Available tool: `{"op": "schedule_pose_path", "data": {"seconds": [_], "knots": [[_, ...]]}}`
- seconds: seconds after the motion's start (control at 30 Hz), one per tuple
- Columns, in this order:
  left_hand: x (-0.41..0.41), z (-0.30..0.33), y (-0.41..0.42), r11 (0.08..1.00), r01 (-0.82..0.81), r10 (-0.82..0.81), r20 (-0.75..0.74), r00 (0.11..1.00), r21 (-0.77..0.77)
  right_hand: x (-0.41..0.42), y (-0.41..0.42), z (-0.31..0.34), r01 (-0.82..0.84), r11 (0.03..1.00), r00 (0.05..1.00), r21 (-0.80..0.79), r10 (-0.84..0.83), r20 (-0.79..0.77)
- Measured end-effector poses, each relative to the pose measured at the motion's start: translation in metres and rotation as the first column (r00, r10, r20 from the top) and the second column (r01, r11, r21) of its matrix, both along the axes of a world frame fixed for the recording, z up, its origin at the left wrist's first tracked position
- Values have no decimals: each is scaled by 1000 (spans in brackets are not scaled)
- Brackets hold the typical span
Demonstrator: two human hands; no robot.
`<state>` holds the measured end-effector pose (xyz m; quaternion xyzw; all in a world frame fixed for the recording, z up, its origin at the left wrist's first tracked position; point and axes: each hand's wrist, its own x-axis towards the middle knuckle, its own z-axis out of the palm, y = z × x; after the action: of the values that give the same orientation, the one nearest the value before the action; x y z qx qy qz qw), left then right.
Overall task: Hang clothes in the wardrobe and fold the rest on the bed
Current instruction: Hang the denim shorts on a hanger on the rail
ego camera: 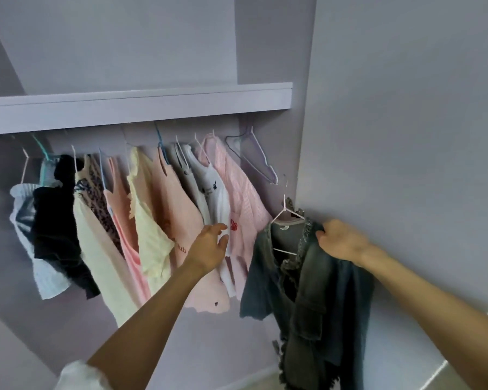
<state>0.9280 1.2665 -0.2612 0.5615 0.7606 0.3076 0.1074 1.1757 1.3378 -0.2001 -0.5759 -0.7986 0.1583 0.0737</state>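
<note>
A dark denim garment (307, 291) hangs on a white wire hanger (286, 212), held below the rail at the wardrobe's right end. My right hand (341, 240) grips its shoulder. My left hand (212, 246) reaches with relaxed fingers against the white top (219, 198) and the pink striped shirt (243, 198) on the rail. Several more clothes hang to the left: a peach shirt (175, 209), a yellow top (150, 226), a black garment (57, 220).
An empty wire hanger (254, 156) hangs at the rail's right end. A lilac shelf (135, 106) runs above the rail. The wardrobe's side wall (406, 136) stands close on the right, the floor shows at the bottom right.
</note>
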Motion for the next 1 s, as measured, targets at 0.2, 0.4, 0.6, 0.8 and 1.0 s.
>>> {"op": "schedule_pose_path", "data": {"seconds": [0.2, 0.4, 0.6, 0.8, 1.0], "knots": [[-6, 17, 44, 994, 76, -91, -198, 976, -83, -18, 7, 3, 47, 989, 989, 140, -65, 131], [-12, 37, 92, 984, 44, -117, -446, 887, -171, -38, 28, -7, 16, 989, 987, 145, -38, 155], [-18, 51, 171, 978, 35, -150, -572, 806, -207, -55, 71, 4, -39, 988, 985, 147, 13, 171], [-20, 47, 239, 933, 37, -281, -662, 695, -358, -59, 79, 0, -62, 981, 985, 186, 30, 171], [-32, 37, 275, 902, -33, -320, -719, 617, -430, -56, 80, 4, -48, 980, 981, 195, 9, 195]]}}
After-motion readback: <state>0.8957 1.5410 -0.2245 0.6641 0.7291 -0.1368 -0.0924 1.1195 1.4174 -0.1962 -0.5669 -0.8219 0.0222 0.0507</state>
